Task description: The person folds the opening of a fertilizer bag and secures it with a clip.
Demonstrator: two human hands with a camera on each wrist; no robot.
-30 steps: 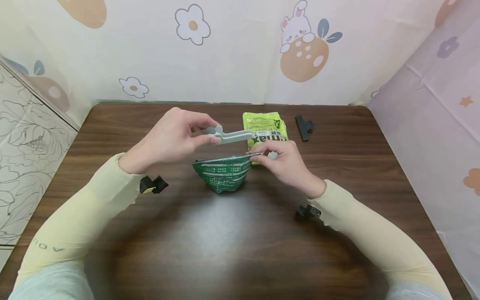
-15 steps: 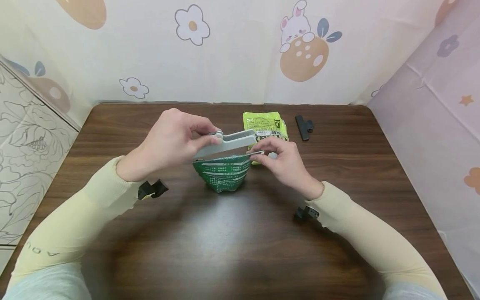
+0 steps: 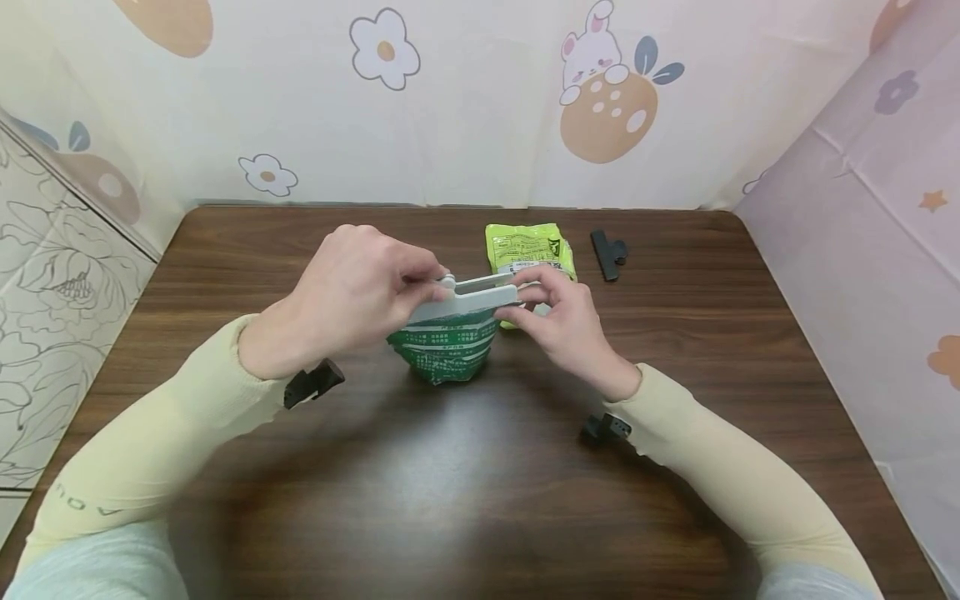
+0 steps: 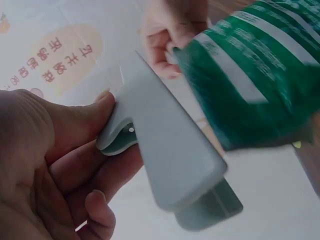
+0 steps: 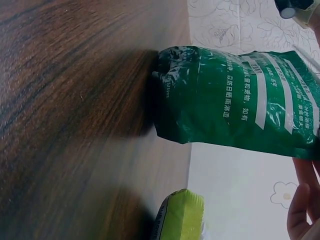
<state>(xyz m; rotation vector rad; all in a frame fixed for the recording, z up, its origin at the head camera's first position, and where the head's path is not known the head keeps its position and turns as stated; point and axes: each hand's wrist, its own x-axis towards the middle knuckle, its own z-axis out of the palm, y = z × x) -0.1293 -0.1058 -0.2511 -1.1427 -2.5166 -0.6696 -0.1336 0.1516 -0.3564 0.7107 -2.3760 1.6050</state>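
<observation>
My left hand (image 3: 348,287) pinches the handles of a pale grey-green bag clip (image 3: 480,300) between thumb and fingers. The clip's two long arms stand apart, as the left wrist view of the clip (image 4: 170,145) also shows. A green printed bag (image 3: 446,346) stands upright on the table. In the head view the clip lies along its top edge; whether it straddles that edge cannot be told. My right hand (image 3: 558,321) pinches the bag's top right corner, with its fingers by the clip's tip. White bands and small print cover the green bag (image 5: 225,95) in the right wrist view.
Behind the right hand lies a lime-yellow packet (image 3: 525,246). To its right is a black clip (image 3: 608,255) on the dark wooden table (image 3: 450,500). A patterned curtain (image 3: 480,108) closes off the back edge.
The left hand has moved right and down, bringing the clip from above the bag to its top edge. The clip's arms have spread. The right fingers have shifted towards the clip's tip.
</observation>
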